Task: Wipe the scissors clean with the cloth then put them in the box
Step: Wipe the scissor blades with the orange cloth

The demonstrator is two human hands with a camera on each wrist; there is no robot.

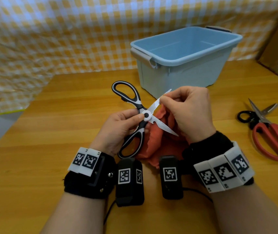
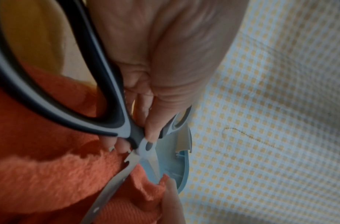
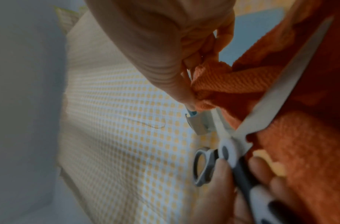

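Currently: wiping step, not finished. Scissors, blades spread wide, held above the table just in front of the box. Left hand: thumb on the pivot, fingers curled under the lower handle. Right hand: fingers pinched on the cloth, pressing it around the far blade. Next move, by judgement: finish both blades, close them, lift over the near rim. Room: box open-topped, interior bare; lower blade tip points toward the right wrist. Red scissors lie well apart, right.
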